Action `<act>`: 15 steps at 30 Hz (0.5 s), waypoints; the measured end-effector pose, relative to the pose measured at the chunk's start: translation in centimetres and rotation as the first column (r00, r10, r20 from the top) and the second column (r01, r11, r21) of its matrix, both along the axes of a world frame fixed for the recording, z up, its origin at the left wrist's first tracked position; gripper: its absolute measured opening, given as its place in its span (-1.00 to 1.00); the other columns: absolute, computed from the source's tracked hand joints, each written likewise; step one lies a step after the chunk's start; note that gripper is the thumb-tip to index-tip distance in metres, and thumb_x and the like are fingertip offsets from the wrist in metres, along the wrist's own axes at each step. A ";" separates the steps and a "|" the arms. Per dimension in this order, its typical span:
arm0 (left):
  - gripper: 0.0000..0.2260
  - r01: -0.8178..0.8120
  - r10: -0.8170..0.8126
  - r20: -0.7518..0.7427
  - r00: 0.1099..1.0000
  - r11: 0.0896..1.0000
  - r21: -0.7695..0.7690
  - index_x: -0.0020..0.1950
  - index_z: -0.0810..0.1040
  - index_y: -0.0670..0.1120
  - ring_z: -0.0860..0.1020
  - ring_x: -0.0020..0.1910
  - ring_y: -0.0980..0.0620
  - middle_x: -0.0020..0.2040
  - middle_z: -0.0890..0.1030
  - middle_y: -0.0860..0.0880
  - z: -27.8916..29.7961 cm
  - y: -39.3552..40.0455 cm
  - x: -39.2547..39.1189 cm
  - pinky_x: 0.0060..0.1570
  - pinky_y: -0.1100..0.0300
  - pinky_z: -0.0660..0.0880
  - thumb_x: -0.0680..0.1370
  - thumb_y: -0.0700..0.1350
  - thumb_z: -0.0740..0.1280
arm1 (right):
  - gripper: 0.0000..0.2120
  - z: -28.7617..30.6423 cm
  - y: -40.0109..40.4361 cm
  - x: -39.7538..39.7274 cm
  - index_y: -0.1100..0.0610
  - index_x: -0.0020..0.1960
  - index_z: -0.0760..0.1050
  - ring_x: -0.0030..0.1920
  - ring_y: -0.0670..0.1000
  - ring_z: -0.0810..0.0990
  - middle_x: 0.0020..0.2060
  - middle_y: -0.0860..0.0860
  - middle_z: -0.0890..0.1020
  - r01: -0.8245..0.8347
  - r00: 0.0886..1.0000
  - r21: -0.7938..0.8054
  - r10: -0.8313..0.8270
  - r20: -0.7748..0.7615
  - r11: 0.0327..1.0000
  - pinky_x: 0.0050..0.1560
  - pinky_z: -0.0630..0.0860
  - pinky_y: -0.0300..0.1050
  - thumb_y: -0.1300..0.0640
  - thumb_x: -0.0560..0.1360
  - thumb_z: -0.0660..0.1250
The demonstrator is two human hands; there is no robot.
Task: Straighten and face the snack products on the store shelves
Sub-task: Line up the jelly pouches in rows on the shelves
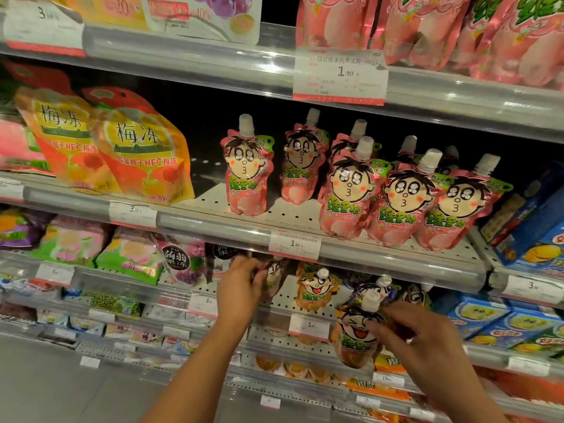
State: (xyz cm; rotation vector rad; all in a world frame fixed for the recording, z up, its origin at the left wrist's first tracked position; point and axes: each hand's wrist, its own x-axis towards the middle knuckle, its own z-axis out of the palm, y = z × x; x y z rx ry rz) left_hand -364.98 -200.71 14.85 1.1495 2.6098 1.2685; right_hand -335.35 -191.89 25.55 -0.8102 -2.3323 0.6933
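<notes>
Several pink spouted jelly pouches (351,193) with a cartoon face stand upright on the middle shelf. On the shelf below, my left hand (241,288) grips a dark pouch (276,277) that the shelf rail partly hides. My right hand (418,340) holds an orange cartoon-face pouch (355,334) at that shelf's front edge, fingers on its right side. Another orange pouch (314,290) stands upright between my hands, and a purple pouch (370,290) stands behind the held one.
Orange bags (143,154) lean at the middle shelf's left. Green and purple jelly bags (131,254) lie lower left. Blue boxes (534,239) fill the right side. Price tags (294,245) hang on the shelf rails. Pink pouches (427,25) fill the top shelf.
</notes>
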 end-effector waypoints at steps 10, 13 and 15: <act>-0.80 0.040 -0.044 0.069 0.997 0.997 0.061 -0.14 0.58 0.13 0.54 -0.19 0.24 -0.12 0.52 0.22 -1.1 -9.5 -1.1 -0.22 0.36 0.36 0.51 -0.15 0.51 | -0.78 -4.9 -2.9 -7.4 0.02 0.07 0.70 -0.12 -0.32 0.62 -0.19 -0.33 0.64 -0.128 0.979 -0.104 0.142 0.144 0.986 -0.16 0.48 -0.41 -0.08 0.51 0.47; -0.75 0.072 -0.077 0.069 0.995 0.995 0.075 -0.15 0.57 0.21 0.55 -0.17 0.20 -0.14 0.55 0.23 -0.9 -12.0 -2.4 -0.21 0.25 0.41 0.51 -0.14 0.52 | -0.83 -5.5 -4.3 -10.0 -0.05 0.05 0.68 -0.13 -0.23 0.66 -0.15 -0.31 0.68 -0.151 0.977 -0.152 0.171 0.128 0.977 -0.10 0.61 -0.16 -0.10 0.53 0.45; -0.76 0.109 -0.114 0.049 0.992 0.989 0.100 -0.15 0.58 0.21 0.57 -0.16 0.18 -0.15 0.57 0.23 0.0 -13.4 -3.4 -0.18 0.36 0.39 0.51 -0.14 0.51 | -0.94 -5.1 -5.0 -11.2 -0.14 -0.01 0.65 -0.16 -0.22 0.66 -0.13 -0.36 0.66 -0.169 0.976 -0.158 0.188 0.113 0.973 -0.15 0.58 -0.22 -0.08 0.54 0.44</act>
